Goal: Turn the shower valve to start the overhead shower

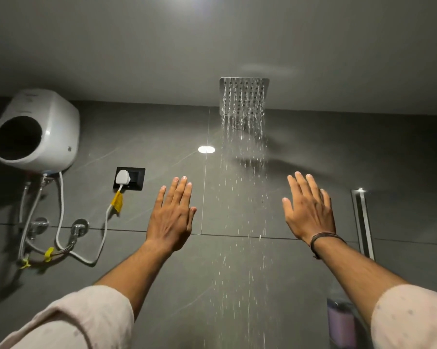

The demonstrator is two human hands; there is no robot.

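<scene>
The square overhead shower head (244, 96) sits upper centre of the frame, its perforated face pointing down, and water streams (242, 197) fall vertically down the middle. The shower valve is out of view. The left hand (172, 217) and right hand (309, 212) are raised either side of the stream, fingers extended, holding nothing. A white water heater (36, 129) hangs at upper left.

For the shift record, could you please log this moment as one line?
shower head: water running | left hand: open, raised, empty | right hand: open, raised, empty | valve: not in view
</scene>
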